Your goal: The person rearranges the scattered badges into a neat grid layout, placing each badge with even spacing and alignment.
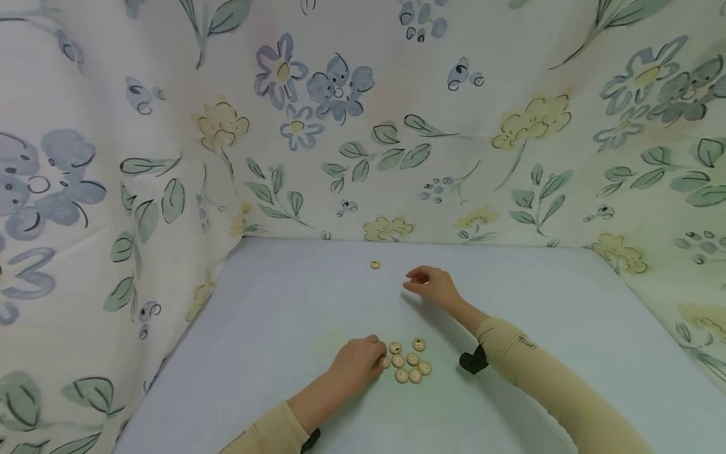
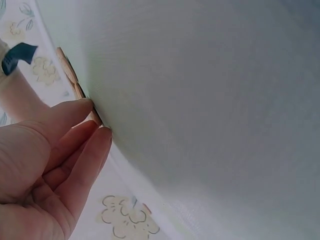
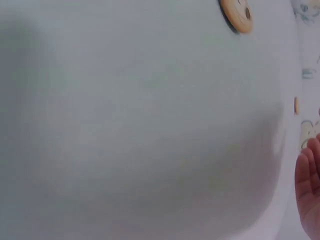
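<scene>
Several round wooden buttons lie grouped on the pale table; one of them [image 1: 398,360] is near the middle in the head view. My left hand [image 1: 356,362] rests at the group's left side, its thumb and fingertips pinching the edge of a wooden button [image 1: 385,362]. The left wrist view shows that button [image 2: 95,118] between thumb and fingers, edge-on against the table. Farther back, my right hand [image 1: 433,284] hovers over the table with loosely bent fingers and holds nothing. A single wooden button [image 1: 375,265] lies to its left, near the back edge.
The light table [image 1: 272,296] reaches back to a flower-print cloth [image 1: 363,176] hanging behind it and at both sides. A black piece [image 1: 473,360] sticks out from the right sleeve near the wrist. The right forearm crosses the table's right half.
</scene>
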Available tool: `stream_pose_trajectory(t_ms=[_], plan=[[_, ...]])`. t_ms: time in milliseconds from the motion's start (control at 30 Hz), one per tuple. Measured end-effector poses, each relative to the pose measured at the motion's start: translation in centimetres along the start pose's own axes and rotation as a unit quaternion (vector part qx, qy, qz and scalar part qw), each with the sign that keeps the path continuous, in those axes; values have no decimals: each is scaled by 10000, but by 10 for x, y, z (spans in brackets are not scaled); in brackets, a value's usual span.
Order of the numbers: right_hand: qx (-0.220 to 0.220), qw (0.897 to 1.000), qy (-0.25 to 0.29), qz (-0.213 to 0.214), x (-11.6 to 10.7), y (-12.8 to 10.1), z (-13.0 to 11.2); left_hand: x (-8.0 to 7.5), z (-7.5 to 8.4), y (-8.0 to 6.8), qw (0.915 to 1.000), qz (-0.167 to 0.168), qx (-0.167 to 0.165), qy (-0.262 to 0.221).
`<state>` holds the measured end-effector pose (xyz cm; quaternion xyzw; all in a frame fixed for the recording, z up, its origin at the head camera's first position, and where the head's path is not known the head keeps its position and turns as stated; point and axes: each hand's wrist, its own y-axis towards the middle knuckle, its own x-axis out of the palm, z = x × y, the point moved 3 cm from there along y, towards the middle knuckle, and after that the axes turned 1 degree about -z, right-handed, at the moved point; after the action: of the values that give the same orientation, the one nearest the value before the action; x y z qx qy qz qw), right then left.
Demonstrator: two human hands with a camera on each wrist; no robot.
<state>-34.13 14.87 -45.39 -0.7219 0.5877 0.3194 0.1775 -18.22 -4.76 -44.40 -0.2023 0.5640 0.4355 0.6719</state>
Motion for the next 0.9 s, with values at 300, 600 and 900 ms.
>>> stream_pose_trajectory(t_ms=[300,600,900], plan=[[-261,9984,214,-449,0,-43,2,1,-2,2,10000,56,52,19],[-704,9958,237,-540,1,-83,6,2,-3,2,9999,98,54,36],[-1040,9921,71,-691,3,-109,5,-2,2,-1,9997,94,220,64]])
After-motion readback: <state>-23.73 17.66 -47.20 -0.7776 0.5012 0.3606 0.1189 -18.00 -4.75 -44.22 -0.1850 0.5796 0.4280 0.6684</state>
